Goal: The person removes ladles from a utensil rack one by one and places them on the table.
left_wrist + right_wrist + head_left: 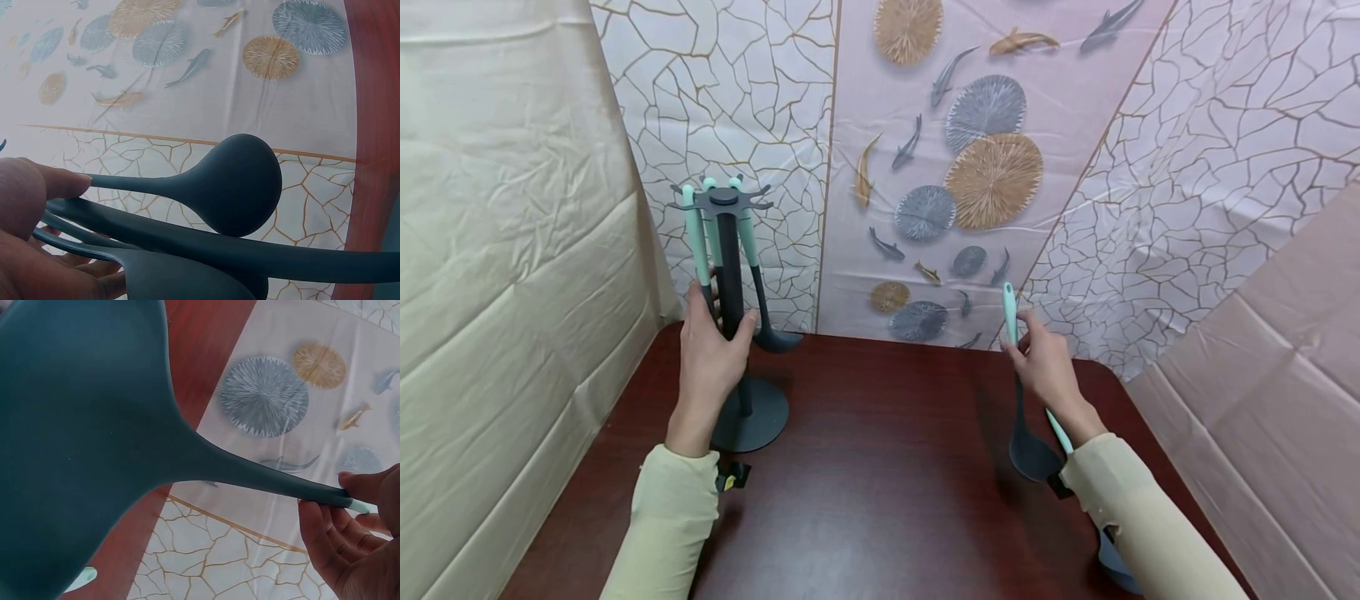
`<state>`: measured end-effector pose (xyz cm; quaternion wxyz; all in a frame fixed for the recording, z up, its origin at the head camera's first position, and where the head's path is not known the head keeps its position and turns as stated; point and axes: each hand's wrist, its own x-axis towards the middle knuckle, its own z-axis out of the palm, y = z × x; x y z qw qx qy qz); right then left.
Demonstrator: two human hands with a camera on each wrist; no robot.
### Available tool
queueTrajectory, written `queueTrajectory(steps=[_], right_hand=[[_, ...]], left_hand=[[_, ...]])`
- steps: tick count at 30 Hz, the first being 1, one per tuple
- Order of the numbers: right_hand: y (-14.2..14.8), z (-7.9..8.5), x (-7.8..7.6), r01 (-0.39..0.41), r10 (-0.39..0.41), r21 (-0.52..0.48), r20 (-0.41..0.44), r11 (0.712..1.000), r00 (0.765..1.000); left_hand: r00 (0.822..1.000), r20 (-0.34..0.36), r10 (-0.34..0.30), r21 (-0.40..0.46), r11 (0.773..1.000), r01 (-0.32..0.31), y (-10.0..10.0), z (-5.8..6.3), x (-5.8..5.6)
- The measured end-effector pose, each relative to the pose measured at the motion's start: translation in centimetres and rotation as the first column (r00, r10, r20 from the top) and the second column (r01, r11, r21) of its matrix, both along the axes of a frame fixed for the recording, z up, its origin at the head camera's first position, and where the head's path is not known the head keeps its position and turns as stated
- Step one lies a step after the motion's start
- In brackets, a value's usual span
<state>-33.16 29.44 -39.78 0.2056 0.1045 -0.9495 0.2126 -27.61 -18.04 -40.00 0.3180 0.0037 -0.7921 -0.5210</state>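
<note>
On the left in the head view, my left hand [715, 358] grips the black pole of the utensil stand [730, 275], whose round base is on the table. Several utensils with mint-green handles hang from its hooks; one is a dark ladle [240, 187], its shaft close by my thumb in the left wrist view. Over on the right, my right hand [1043, 358] pinches a ladle [1032, 454] with a dark head and mint-green handle. The handle points up and the head hangs down. That broad head fills much of the right wrist view.
Another mint-handled utensil [1117, 562] lies on the dark red table [887, 467], partly hidden under my right forearm. Patterned cloth [917, 167] hangs behind the table, and plain cream cloth [527, 250] hangs at the left.
</note>
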Motion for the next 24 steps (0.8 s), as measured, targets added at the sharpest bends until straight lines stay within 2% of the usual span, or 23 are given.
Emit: queueTrajectory(steps=[14,24], right_hand=[[0.9,-1.0,0.8,-0.016,0.015,0.016,0.054,1.0,0.998],[1.8,-2.7,1.0,0.023,-0.028,0.039,0.135,0.999,0.99]], left_hand=[[1.0,0.01,0.001,0.003,1.0,-0.001,0.0,0.3,0.1],[1.0,0.008,-0.001,0.001,1.0,0.001,0.0,0.2,0.1]])
